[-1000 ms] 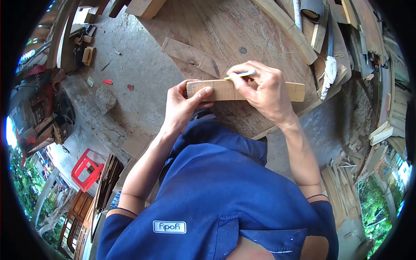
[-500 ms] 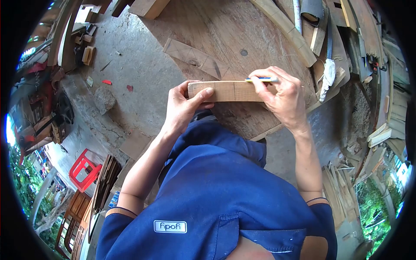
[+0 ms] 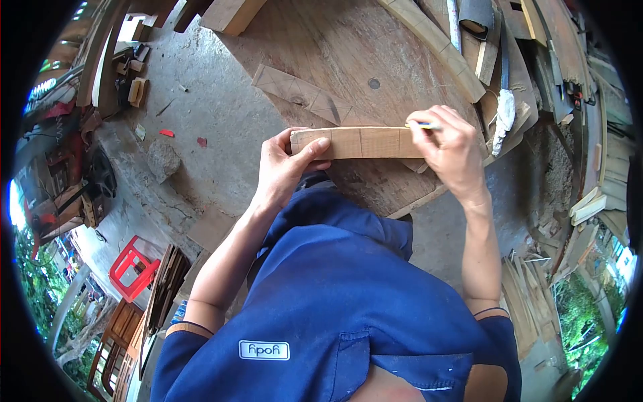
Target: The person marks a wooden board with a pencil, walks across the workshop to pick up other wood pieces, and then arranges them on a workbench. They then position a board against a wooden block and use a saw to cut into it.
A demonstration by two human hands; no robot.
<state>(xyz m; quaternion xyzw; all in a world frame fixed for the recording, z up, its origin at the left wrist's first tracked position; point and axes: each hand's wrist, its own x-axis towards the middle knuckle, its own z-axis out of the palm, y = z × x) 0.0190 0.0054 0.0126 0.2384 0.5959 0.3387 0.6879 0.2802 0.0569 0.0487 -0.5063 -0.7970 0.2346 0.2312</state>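
A curved wooden block [image 3: 375, 143] with pencil lines across its face lies level in front of me. My left hand [image 3: 288, 153] grips its left end, thumb on the near face and fingers behind. In my right hand [image 3: 450, 142] is a pencil [image 3: 423, 124], pinched with its tip at the top edge near the block's right end. That hand covers the right end of the block. Behind it, a flat marked board [image 3: 301, 94] rests on the wooden worktop [image 3: 348, 40].
A long wooden strip [image 3: 435, 50] lies along the worktop's right side. Beside it is a tool with a white-wrapped handle [image 3: 504, 120]. A thick wood block [image 3: 231, 15] sits at the far edge. On the floor to the left stands a red plastic stool [image 3: 134, 270].
My right hand has moved right along the block with the pencil, uncovering another pencil line on its face. My left hand keeps its grip on the left end.
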